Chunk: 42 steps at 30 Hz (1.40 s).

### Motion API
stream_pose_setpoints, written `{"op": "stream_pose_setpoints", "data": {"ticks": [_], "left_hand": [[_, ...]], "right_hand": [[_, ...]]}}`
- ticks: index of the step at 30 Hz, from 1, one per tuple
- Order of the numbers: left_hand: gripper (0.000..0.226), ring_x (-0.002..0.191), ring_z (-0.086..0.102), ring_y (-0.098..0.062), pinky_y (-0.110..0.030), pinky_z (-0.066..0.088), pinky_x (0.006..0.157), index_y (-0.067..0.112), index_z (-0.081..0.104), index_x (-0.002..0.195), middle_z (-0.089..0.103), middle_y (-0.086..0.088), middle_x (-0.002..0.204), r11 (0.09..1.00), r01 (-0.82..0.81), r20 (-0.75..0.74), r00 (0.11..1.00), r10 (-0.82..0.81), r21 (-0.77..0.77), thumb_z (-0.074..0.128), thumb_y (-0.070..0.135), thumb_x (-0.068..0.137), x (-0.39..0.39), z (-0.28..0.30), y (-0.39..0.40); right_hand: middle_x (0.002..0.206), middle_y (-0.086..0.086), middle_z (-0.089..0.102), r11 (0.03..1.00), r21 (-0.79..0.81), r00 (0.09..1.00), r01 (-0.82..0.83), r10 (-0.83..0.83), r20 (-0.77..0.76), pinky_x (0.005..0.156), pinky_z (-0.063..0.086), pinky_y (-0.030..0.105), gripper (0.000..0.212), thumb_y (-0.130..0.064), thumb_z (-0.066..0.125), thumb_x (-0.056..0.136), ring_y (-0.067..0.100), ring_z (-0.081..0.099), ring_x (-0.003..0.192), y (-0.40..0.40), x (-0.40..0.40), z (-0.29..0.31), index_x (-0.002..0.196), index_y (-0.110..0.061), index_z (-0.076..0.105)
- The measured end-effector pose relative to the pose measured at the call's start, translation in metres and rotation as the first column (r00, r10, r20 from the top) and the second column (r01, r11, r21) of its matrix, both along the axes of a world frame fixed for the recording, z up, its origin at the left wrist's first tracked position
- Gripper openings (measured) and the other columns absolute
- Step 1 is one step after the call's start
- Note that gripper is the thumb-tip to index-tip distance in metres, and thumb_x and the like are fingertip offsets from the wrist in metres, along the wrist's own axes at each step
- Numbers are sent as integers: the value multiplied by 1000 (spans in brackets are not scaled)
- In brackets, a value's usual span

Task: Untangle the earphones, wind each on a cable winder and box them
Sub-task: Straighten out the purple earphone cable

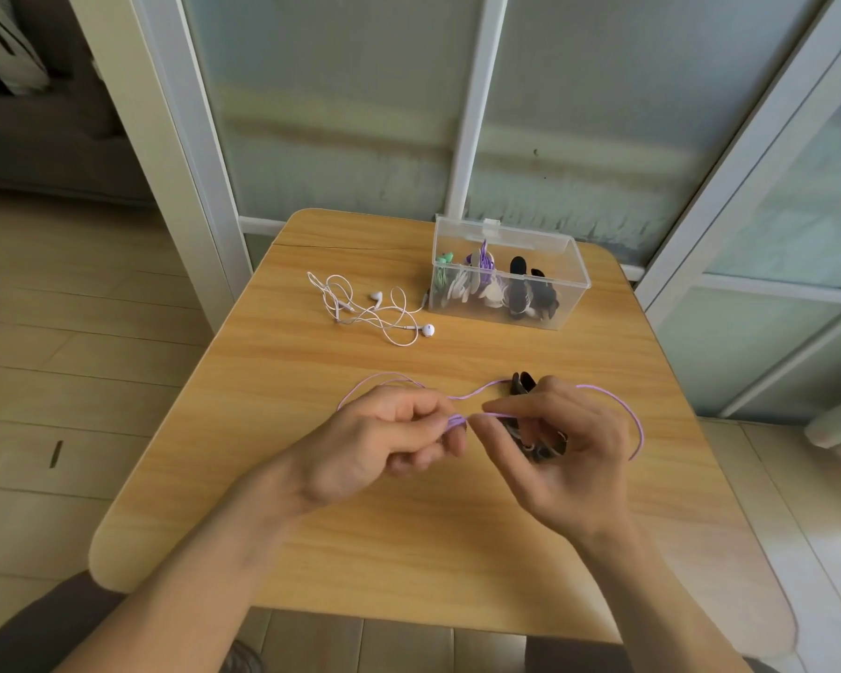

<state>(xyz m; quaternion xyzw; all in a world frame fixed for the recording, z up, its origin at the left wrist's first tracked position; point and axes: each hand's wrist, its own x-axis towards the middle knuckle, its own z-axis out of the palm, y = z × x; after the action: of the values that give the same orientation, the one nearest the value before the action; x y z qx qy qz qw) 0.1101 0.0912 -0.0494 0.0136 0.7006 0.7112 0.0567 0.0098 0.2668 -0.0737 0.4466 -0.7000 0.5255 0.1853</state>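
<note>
One wooden tabletop (312,527). One clear plastic box (508,279) at far right, lid up, holding several wound earphones: green, purple, white, black; exact count can't tell. One loose white earphone set (375,308), tangled, far centre, just left of the box. One purple earphone cable (637,420) looped near centre, strung between both hands. Left hand (384,439): fingers curled, pinching the cable. Right hand (554,444): pinches the cable and grips one black cable winder (523,383), partly hidden.

Both forearms reach forward, left hand (384,439) and right hand (562,451) close together, fingers curled and pinching.
</note>
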Motion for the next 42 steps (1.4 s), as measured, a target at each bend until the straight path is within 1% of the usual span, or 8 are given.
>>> {"op": "stream_pose_setpoints", "data": {"ticks": [4, 9, 14, 18, 22, 29, 35, 42], "left_hand": [[19, 56, 38, -14, -27, 21, 54, 13, 59, 83, 47, -3, 69, 918, -12, -30, 999, 26, 397, 45, 18, 95, 2, 1, 0], [17, 85, 70, -19, -20, 20, 42, 2, 55, 105, 72, -14, 104, 818, -126, -79, 976, 205, 562, 49, 2, 89, -1, 2, 9], [12, 105, 70, -28, -17, 17, 39, 4, 52, 93, 71, -22, 109, 693, -338, -8, 896, 444, 637, 56, -4, 85, -7, 1, 16], [15, 90, 73, -20, -13, 39, 48, -4, 51, 100, 74, -13, 101, 845, -495, -252, 807, 534, 204, 44, -16, 95, -6, -8, 21], [18, 85, 65, -9, -17, 48, 75, 7, 55, 103, 67, 7, 93, 798, -475, -447, 844, 296, -370, 43, -5, 98, -4, -24, 19], [24, 80, 56, -2, -29, 47, 78, 18, 52, 109, 60, 19, 93, 661, -345, -295, 936, 191, -666, 40, 1, 97, -2, -32, 7], [23, 58, 43, -11, -23, 36, 57, 9, 62, 94, 57, 4, 67, 969, -82, 13, 996, 88, -235, 44, 16, 82, 1, -7, 6], [17, 56, 36, -13, -26, 16, 50, 9, 65, 92, 48, -3, 70, 896, -111, 43, 994, 103, 430, 49, 15, 88, -4, -3, 9]], "right_hand": [[59, -3, 48, 1000, 17, 999, -25, 24, 33, 55, 31, 16, 20, -19, 64, 90, 7, 43, 54, 1, 0, -1, 75, -11, 75], [67, -4, 51, 983, 178, 999, -38, 35, 21, 61, 33, 13, 14, -16, 60, 98, 4, 43, 61, -6, 1, -9, 97, -16, 74], [70, -2, 50, 962, 268, 988, -50, 87, -126, 49, 45, 34, 28, -19, 59, 98, 15, 46, 56, -17, 14, -22, 121, -8, 70], [70, 0, 55, 944, 330, 976, -9, 80, -203, 45, 46, 37, 25, -19, 61, 96, 18, 49, 57, -23, 20, -25, 116, -10, 72], [65, -3, 56, 942, 334, 966, 8, 79, -247, 46, 45, 36, 18, -22, 61, 95, 17, 50, 55, -19, 12, -26, 87, -13, 74], [61, -11, 57, 986, 136, 987, 96, -77, -144, 51, 43, 21, 20, -30, 89, 76, 2, 46, 53, -6, -5, -15, 72, -16, 76], [64, -4, 61, 989, 121, 996, 86, -82, -38, 62, 37, 12, 22, -32, 89, 72, 4, 47, 63, 6, -15, -6, 75, -12, 78], [67, -10, 60, 980, 180, 985, 88, -112, 129, 55, 41, 24, 15, -30, 69, 90, 8, 52, 60, 1, -14, -6, 83, -20, 78]]}}
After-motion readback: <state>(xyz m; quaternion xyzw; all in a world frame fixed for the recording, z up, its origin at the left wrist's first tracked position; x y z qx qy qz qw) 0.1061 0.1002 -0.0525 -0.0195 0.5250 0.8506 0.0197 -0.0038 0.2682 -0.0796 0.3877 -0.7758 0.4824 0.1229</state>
